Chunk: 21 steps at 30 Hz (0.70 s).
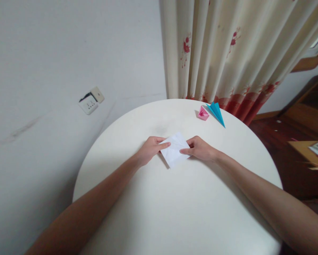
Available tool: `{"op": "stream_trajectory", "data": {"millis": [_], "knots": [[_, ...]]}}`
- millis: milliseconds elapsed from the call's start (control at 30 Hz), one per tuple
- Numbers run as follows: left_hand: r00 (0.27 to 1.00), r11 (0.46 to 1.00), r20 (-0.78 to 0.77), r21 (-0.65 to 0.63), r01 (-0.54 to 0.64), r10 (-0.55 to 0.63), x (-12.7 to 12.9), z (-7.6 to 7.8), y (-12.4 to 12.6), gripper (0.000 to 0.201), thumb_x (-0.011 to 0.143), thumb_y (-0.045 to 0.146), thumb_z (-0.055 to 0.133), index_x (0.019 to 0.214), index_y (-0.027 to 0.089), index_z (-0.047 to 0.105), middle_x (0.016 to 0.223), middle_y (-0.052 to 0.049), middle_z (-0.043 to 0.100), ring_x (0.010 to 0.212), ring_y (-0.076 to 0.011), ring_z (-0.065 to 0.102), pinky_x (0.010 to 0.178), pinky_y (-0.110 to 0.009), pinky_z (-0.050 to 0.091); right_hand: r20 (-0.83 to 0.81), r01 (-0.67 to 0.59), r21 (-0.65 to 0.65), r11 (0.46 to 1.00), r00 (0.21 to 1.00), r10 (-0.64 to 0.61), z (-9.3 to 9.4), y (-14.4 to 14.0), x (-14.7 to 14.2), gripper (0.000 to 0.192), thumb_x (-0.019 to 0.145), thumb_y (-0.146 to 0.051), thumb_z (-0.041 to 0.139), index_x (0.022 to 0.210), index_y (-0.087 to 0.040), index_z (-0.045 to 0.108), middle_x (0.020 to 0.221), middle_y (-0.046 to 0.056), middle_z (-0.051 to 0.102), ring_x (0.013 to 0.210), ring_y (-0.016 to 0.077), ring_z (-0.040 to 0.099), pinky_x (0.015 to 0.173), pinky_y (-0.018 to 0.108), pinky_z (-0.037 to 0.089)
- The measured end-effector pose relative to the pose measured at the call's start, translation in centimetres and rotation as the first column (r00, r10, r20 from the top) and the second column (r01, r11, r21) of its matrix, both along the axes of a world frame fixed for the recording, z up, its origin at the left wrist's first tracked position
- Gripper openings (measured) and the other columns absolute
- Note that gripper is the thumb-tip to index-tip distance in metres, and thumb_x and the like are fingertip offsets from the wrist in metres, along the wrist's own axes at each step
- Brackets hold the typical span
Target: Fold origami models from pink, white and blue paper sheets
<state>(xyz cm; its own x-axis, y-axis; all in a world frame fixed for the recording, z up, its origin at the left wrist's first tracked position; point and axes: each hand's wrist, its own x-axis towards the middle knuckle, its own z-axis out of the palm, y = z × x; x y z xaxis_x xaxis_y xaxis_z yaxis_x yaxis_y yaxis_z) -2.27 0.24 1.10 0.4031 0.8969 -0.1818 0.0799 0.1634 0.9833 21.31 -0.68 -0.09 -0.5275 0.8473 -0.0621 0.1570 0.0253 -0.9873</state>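
Observation:
Between my hands is a small white folded sheet of paper (pixel 175 157), turned so that one corner points toward me. My left hand (pixel 151 148) pinches its left side, thumb on top and fingers beneath. On the right side, my right hand (pixel 198 148) grips it the same way, its thumb lying over the paper. Faint crease lines show on the upper face. The fingers under the sheet are mostly hidden. The paper is held just over the white round table (pixel 159 212); whether it touches the surface I cannot tell.
At the table's far right lie a pink folded paper piece (pixel 203 113) and a blue paper plane (pixel 216 114). A flowered curtain (pixel 214 53) hangs behind. A wall socket (pixel 88 103) is on the left wall. A cardboard box (pixel 305 150) stands at right.

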Motion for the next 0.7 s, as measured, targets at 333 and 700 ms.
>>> {"op": "stream_trajectory", "data": {"millis": [333, 700], "knots": [[0.998, 1.000, 0.067, -0.016, -0.004, 0.005, 0.8, -1.5, 0.0, 0.042, 0.075, 0.040, 0.077, 0.106, 0.011, 0.074, 0.095, -0.012, 0.076, 0.078, -0.0220, 0.071, 0.077, -0.033, 0.052, -0.020, 0.330, 0.097, 0.939, 0.944, -0.330, -0.8, 1.2, -0.4, 0.033, 0.069, -0.046, 0.072, 0.071, -0.013, 0.071, 0.063, 0.002, 0.062, 0.057, 0.0116, 0.047, 0.052, 0.025, 0.034], [0.951, 0.956, 0.169, 0.092, -0.278, 0.260, 1.3, -1.9, 0.5, 0.056, 0.069, 0.041, 0.081, 0.114, 0.012, 0.065, 0.089, -0.010, 0.076, 0.074, -0.0221, 0.071, 0.070, -0.032, 0.055, -0.198, 0.500, -0.047, 0.865, 0.844, -0.499, -0.8, 1.1, -1.6, 0.033, 0.063, -0.039, 0.076, 0.080, -0.011, 0.070, 0.063, 0.001, 0.062, 0.054, 0.0096, 0.046, 0.050, 0.025, 0.030]]}}
